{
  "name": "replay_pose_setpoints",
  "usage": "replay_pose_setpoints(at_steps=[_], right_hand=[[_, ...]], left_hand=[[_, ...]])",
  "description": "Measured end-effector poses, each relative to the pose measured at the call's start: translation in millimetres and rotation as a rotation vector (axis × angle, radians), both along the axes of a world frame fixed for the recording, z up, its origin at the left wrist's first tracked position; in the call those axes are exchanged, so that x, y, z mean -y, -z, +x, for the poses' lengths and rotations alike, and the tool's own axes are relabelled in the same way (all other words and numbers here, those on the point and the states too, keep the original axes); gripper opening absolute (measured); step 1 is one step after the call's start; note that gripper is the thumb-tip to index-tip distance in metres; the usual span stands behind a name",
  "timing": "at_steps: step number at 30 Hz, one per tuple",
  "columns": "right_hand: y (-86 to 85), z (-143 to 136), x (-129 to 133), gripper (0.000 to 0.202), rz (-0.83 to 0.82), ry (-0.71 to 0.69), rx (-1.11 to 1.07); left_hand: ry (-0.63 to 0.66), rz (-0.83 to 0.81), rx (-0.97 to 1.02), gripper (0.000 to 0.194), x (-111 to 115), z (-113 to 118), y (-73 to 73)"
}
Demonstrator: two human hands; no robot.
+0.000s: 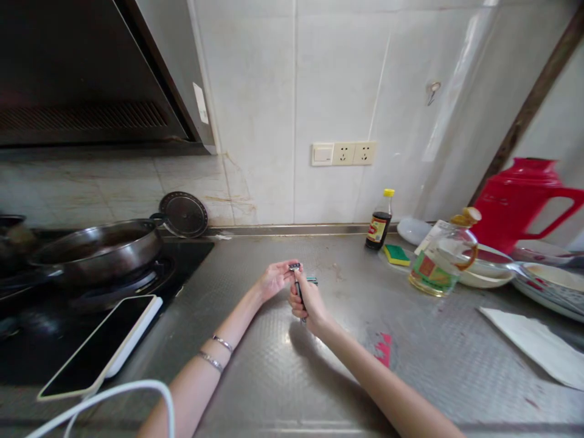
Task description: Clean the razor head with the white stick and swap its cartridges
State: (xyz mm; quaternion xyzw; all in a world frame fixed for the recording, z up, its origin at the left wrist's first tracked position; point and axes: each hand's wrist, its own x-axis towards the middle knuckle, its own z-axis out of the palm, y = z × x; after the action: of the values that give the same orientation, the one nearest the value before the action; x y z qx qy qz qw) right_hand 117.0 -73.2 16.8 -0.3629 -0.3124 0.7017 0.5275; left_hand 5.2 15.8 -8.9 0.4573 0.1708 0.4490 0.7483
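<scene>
My right hand [308, 301] is wrapped round the dark handle of what looks like a razor [298, 291], held nearly upright above the steel counter [255, 377]. Its wide slotted head points up and away from me. The fingers of my left hand [274, 278] are at the left end of that head and seem to pinch it; the exact contact is too small to make out. Just behind my right hand shows a small green-and-dark thing [312, 280], mostly hidden by the hand.
At left, a phone [103, 347] with a white cable [137, 386] lies partly over the black stove [27, 353], near a pan [103, 246]. At right are a sauce bottle [378, 222], sponge [396, 255], oil jug [435, 264], red thermos [511, 201], bowls and white paper [533, 344].
</scene>
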Motion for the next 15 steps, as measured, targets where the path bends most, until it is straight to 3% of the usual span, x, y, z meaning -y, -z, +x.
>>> replay_pose_setpoints(at_steps=[3, 5, 9, 12, 15], right_hand=[[-1.5, 5, -2, 0.044, 0.047, 0.023, -0.045], [-1.8, 10, -6, 0.043, 0.074, 0.056, -0.056], [-0.9, 20, -16, 0.043, 0.122, 0.111, -0.058], [1.7, 26, -23, 0.038, 0.158, 0.131, -0.02], [6.1, 30, -30, 0.032, 0.188, 0.167, 0.061]], left_hand=[[-0.118, 0.082, -0.184, 0.036, -7, -7, -1.4], [-0.244, 0.215, -0.455, 0.037, -12, -13, -0.9], [-0.506, 0.631, -1.074, 0.034, -19, -25, 5.7], [-0.539, 0.83, -1.333, 0.037, -20, -31, 12.6], [-0.533, 0.897, -1.407, 0.041, -20, -32, 16.4]])
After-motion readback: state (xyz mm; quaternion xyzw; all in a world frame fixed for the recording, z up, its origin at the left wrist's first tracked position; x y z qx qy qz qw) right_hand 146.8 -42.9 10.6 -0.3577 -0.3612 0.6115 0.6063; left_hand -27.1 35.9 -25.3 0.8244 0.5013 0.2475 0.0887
